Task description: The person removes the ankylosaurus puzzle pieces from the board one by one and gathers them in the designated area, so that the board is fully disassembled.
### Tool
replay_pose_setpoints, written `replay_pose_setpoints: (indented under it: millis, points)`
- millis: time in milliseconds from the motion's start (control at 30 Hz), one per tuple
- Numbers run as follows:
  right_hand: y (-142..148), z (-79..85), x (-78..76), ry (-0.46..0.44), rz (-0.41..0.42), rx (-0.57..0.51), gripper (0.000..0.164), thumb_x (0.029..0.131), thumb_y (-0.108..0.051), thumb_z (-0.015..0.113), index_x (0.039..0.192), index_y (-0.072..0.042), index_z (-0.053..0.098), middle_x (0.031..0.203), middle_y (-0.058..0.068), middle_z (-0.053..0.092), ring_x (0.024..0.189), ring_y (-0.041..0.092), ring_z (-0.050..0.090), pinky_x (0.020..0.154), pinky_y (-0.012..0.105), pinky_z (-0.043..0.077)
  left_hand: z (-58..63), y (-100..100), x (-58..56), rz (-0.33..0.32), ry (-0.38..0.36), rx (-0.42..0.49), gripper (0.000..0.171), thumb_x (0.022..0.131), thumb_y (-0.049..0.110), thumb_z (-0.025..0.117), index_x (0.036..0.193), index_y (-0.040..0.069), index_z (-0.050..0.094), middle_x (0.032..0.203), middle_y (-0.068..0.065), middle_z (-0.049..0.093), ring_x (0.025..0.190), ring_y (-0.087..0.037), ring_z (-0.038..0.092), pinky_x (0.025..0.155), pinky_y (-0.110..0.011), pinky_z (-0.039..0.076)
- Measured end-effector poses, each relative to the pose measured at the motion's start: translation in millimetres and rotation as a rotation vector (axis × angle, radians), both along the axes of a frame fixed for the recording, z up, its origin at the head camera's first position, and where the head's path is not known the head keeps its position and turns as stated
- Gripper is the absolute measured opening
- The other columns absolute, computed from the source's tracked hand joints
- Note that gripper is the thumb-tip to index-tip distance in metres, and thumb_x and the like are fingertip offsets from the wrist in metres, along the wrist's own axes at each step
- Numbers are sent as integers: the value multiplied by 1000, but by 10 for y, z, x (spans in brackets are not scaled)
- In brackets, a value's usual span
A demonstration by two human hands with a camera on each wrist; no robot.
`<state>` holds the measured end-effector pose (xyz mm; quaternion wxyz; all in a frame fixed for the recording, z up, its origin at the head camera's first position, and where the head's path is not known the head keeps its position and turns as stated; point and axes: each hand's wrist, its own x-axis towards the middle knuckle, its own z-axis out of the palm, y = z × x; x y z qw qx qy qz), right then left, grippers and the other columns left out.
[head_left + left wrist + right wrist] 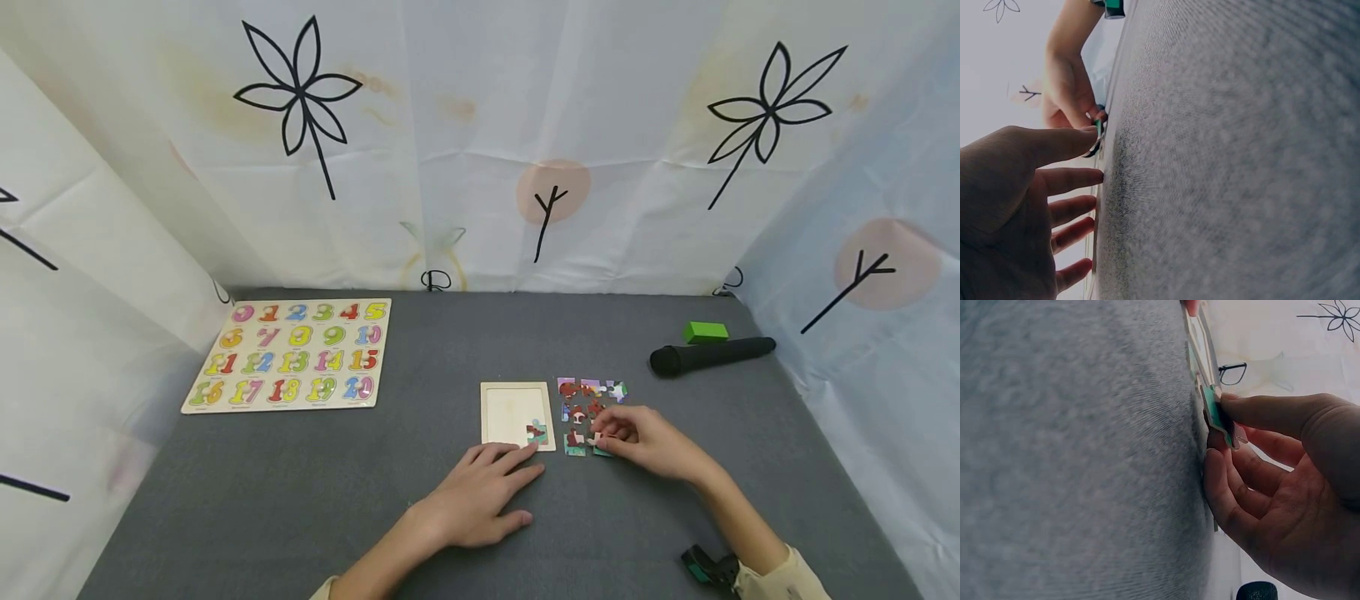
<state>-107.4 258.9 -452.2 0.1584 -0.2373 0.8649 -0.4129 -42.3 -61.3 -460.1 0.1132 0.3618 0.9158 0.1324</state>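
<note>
A square wooden puzzle frame lies at the middle of the table, with one jigsaw piece in its lower right corner. My left hand rests with spread, nearly straight fingers at the frame's near edge, fingertips touching it. Beside the frame on the right are several loose jigsaw pieces in rough rows. Over their near right part, my right hand pinches a puzzle piece between thumb and fingers. In the right wrist view that piece is tilted on edge, with a teal area on its face.
A number board with coloured numerals lies at the back left. At the back right are a black microphone and a green block. White patterned cloth hangs behind the grey table and along its sides.
</note>
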Motion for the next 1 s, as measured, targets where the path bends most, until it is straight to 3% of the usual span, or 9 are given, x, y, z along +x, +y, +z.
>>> replay_pose_setpoints:
  millis: [533, 800, 1000]
  points:
    - [-86, -55, 69, 219, -61, 157, 7, 98, -11, 80, 103, -14, 78, 85, -10, 64, 75, -5, 53, 66, 21, 50, -19, -19, -29, 1, -2, 44, 56, 106, 46, 66, 159, 29, 57, 174, 8, 43, 154, -16, 45, 124, -50, 41]
    - [-122, -50, 102, 300, -97, 233, 9, 95, -11, 83, 101, -16, 80, 86, -12, 63, 76, -4, 53, 67, 22, 48, -45, -55, -97, 25, -84, 150, 50, 108, 46, 63, 155, 28, 62, 171, 10, 47, 151, -15, 47, 122, -52, 40]
    - [-119, -53, 104, 303, -101, 229, 9, 94, -11, 84, 101, -16, 80, 87, -12, 65, 76, -6, 53, 67, 22, 49, -66, -79, -149, 36, -152, 202, 50, 109, 46, 61, 155, 28, 61, 170, 11, 48, 151, -16, 48, 121, -55, 39]
